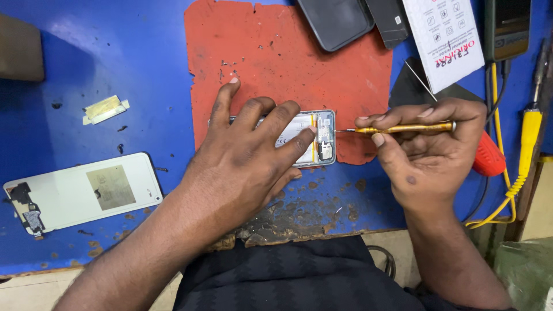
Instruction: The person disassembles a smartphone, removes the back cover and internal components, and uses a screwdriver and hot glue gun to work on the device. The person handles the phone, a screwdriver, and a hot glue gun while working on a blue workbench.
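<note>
Opened phone pinned flat by left hand, gold screwdriver pinched in right hand.

Phone is laid on the lower right edge of the red mat over the blue bench, back cover off; inside the shell a white battery and small boards are seen at the exposed end. Left hand is spread wide, fingers pressed on the phone. Right hand is closed narrow around the screwdriver, tip set at the phone's right end. The removed white back cover is lain well apart at left. A dark phone case and white packet are seen at top.
</note>
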